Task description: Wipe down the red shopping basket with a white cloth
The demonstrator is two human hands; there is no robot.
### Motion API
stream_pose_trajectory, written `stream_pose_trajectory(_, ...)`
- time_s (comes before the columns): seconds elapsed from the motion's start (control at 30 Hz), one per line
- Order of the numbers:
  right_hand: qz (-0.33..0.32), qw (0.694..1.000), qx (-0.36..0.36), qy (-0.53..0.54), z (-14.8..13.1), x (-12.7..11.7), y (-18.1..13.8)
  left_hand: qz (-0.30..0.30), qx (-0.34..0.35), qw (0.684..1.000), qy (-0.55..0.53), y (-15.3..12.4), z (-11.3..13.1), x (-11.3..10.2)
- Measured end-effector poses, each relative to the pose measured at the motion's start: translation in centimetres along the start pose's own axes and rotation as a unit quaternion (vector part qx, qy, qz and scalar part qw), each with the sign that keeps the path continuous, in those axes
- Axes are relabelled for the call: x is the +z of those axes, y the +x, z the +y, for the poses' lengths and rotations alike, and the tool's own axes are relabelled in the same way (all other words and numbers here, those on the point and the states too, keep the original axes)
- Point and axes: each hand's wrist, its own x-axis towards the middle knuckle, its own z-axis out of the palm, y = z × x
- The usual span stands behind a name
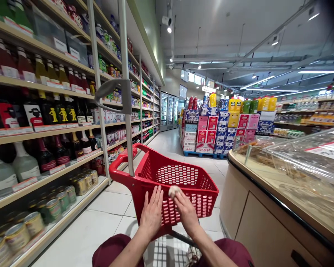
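A red plastic shopping basket on wheels (pixel 183 174) stands on the tiled floor in front of me, its grey pull handle (pixel 126 92) raised upright. My left hand (pixel 151 213) lies flat with fingers stretched out against the basket's near wall. My right hand (pixel 186 211) presses a small pale cloth or wad (pixel 173 191) against the same wall near the rim, fingers closed on it. My knees in dark red trousers (pixel 114 252) show at the bottom.
Shelves of bottles and cans (pixel 44 122) run along the left. A glass-topped food counter (pixel 284 174) stands close on the right. Stacked boxes and juice bottles (pixel 219 126) sit mid-aisle ahead, with fridges (pixel 169 109) beyond.
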Motion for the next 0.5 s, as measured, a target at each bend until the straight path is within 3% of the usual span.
stream_pose_trajectory(0.1, -0.047, 0.998, -0.026, 0.011, -0.2, 1.0, -0.7, 0.025, -0.013, 1.000, 0.006, -0.9, -0.8, 0.2)
stream_pose_trajectory(0.27, 0.009, 0.999, -0.010, 0.032, -1.4, 1.4, 1.2, 0.042, -0.050, 0.998, -0.004, -1.2, -2.5, -0.7)
stream_pose_trajectory(0.43, -0.060, 0.996, -0.054, 0.041, -3.0, 1.7, 1.2, 0.044, -0.091, 0.995, -0.003, -2.6, -4.6, -1.4)
stream_pose_trajectory(0.5, -0.047, 0.997, -0.042, 0.047, -3.8, 1.6, 2.2, 0.046, -0.111, 0.993, -0.004, -3.1, -5.3, -1.5)
